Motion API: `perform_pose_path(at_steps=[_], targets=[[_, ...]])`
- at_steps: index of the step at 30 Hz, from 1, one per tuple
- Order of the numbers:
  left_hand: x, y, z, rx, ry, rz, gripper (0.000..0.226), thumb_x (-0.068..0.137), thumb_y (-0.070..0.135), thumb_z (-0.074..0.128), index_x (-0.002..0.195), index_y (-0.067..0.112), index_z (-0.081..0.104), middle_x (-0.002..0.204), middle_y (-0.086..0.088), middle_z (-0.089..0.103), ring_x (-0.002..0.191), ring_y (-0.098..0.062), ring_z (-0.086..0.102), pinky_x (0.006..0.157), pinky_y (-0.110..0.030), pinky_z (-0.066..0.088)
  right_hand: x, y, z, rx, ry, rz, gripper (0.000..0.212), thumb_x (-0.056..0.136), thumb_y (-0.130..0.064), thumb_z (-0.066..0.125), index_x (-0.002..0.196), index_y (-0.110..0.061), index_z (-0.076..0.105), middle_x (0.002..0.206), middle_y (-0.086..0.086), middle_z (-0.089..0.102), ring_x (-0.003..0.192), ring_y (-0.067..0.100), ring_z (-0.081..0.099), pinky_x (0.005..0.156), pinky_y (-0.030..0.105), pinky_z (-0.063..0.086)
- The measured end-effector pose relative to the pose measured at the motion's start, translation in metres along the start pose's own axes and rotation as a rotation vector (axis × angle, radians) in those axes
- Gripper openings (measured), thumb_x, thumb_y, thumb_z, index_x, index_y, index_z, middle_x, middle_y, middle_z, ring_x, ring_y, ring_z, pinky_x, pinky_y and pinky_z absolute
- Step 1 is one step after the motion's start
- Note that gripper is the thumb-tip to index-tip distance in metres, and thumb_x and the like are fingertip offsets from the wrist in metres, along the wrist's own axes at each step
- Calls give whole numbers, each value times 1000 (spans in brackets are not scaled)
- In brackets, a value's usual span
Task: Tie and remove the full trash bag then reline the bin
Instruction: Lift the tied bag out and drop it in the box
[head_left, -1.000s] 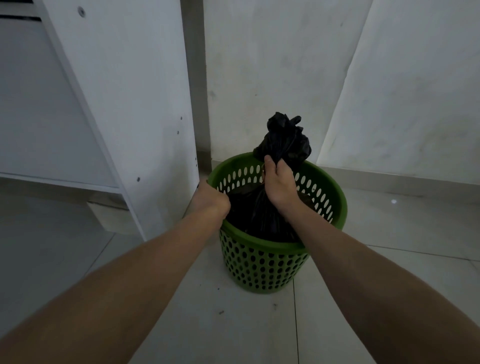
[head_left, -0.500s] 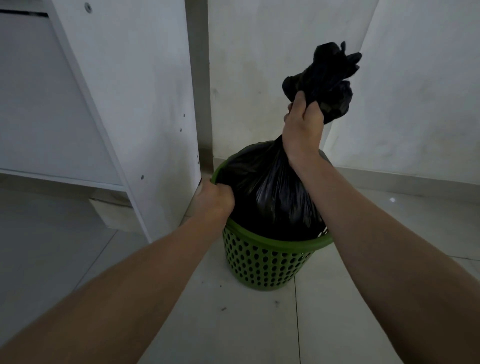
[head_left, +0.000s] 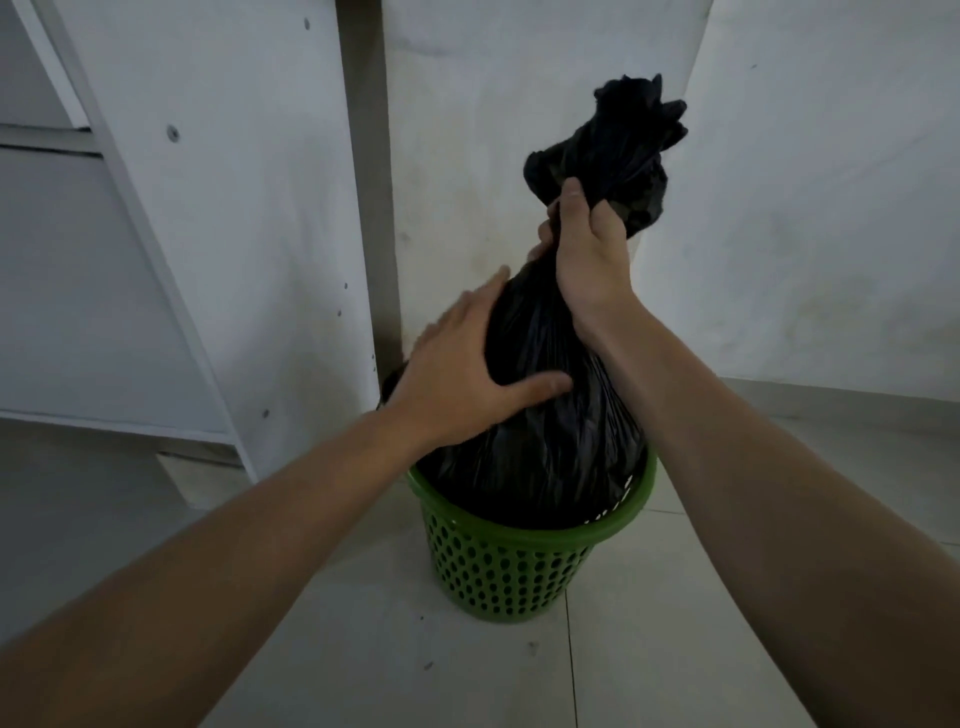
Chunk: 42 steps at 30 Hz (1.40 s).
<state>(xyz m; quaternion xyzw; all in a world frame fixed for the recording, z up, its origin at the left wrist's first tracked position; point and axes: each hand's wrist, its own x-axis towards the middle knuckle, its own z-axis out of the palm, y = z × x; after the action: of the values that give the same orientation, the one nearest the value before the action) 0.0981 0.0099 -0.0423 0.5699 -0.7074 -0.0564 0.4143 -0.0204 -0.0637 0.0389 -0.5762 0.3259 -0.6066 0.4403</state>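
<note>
Right hand (head_left: 589, 260): fist clenched round the black trash bag (head_left: 550, 415) neck, just below its knot.
Left hand (head_left: 467, 374): fingers spread, flat against the bag's side, below that grip.
Green perforated bin (head_left: 498, 566): bag's bottom inside.

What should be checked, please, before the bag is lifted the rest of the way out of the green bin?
1. Right hand gripping the gathered neck of the black bag: ok.
2. Left hand steadying the bag's side: ok, flat against it, not gripping.
3. Bag bottom clear of the green bin: not ok, still inside.
4. Bin held down: not ok, neither hand touches it.
5. Knot tied: cannot tell.
6. Tears or leaks: cannot tell.
</note>
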Motion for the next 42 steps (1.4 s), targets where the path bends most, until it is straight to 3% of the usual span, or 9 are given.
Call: perform_pose_path(at_steps=[5, 14, 18, 23, 27, 30, 34, 38, 42], targets=[[24, 36, 7, 116, 66, -72, 109, 65, 95, 43, 152, 34, 19, 150, 8, 41, 140, -17, 37, 113, -56, 29, 14, -25, 6, -5, -129, 2, 38, 107, -28, 41, 73, -13, 48, 65, 2, 49, 71, 25, 66, 59, 15, 48], [84, 89, -2, 178, 14, -280, 74, 89, 53, 49, 152, 24, 23, 155, 2, 36, 145, -19, 29, 117, -52, 23, 51, -92, -8, -6, -124, 272, 40, 104, -36, 46, 74, -12, 55, 69, 1, 61, 72, 26, 71, 78, 43, 54], [128, 144, -52, 111, 41, -331, 74, 91, 56, 51, 150, 22, 22, 154, 2, 37, 144, -19, 32, 115, -50, 27, 84, -171, -6, 46, -91, 395, 37, 105, -33, 47, 81, -6, 56, 76, 4, 66, 78, 21, 73, 79, 32, 59], [189, 224, -136, 89, -18, -356, 91, 84, 70, 37, 156, 27, 2, 164, 5, 14, 147, -16, 25, 112, -50, 32, 126, -288, 3, -47, -80, 459, 38, 104, -37, 46, 76, -17, 60, 89, -9, 76, 90, 3, 70, 81, 21, 50], [234, 288, -206, 103, -75, -366, 67, 91, 62, 23, 152, 33, 19, 163, 8, 17, 147, -16, 23, 112, -49, 28, 156, -384, 11, -41, -144, 511, 39, 106, -36, 41, 103, -18, 75, 117, -9, 72, 113, -2, 61, 92, 16, 42], [257, 337, -252, 41, -48, -399, 53, 98, 48, 22, 147, 31, 32, 157, 9, 34, 147, -12, 26, 117, -49, 22, 175, -444, 15, -7, -184, 534, 43, 106, -32, 42, 111, 4, 66, 116, -11, 73, 114, -1, 62, 95, 20, 44], [277, 386, -295, 18, 22, -429, 33, 101, 30, 30, 121, 27, 57, 122, 11, 64, 124, -8, 52, 116, -45, 23, 194, -507, 13, -106, -266, 504, 37, 105, -32, 44, 84, -9, 64, 115, -7, 73, 111, 3, 63, 93, 21, 46], [281, 412, -316, 67, 34, -426, 25, 102, 25, 33, 87, 27, 54, 84, 13, 63, 93, -11, 59, 103, -43, 33, 204, -536, -12, -351, -265, 455, 44, 95, -52, 53, 103, -10, 65, 99, -4, 69, 99, 19, 65, 80, 27, 51], [274, 425, -323, 94, 11, -465, 27, 103, 33, 28, 83, 31, 47, 69, 13, 54, 78, -14, 58, 100, -45, 34, 185, -553, -40, -627, 129, -90, 59, 80, -43, 74, 119, -11, 44, 127, 3, 44, 119, 19, 49, 96, 32, 48]])
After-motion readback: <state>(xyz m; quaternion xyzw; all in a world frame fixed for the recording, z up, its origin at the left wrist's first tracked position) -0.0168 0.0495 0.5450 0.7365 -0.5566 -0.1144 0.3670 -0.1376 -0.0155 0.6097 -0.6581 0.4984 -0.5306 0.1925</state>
